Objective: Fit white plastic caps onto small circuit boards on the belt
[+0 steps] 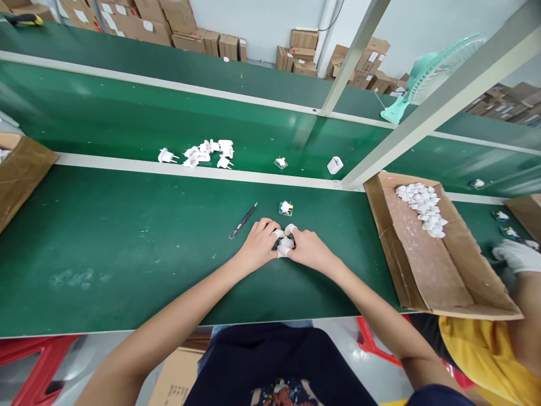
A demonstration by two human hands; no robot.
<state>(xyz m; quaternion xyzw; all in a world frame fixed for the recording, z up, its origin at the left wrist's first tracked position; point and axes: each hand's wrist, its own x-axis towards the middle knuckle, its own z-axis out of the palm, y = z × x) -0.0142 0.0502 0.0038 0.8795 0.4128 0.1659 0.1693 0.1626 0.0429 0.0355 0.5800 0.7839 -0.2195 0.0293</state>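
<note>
I see both hands meeting at the centre of the frame, just below the middle. My left hand [258, 243] and my right hand [310, 251] are pressed together, fingertips curled in, and both pinch 1 small white part [285, 245] between them. Several fingertips wear white finger cots [289, 229]. The part sits low over the green table [105, 248]; I cannot tell whether it touches the surface, and most of it is hidden by the fingers.

Just above the hands lies 1 small circuit board [286, 208] with a white component on it, apart from my fingers. To the upper left of the left hand lie dark tweezers [243, 220], set at a slant, near but not touching.

Farther up, beyond the pale rail, a loose pile of white plugs [207, 153] lies on the belt, with a second small board [280, 163] and a white casing [335, 165] to its right.

At the right of the frame an open cardboard box [426, 270] holds a heap of white pieces [422, 208] in its far end. At the right edge, another person's gloved hand [518, 255] rests by the box.
</note>
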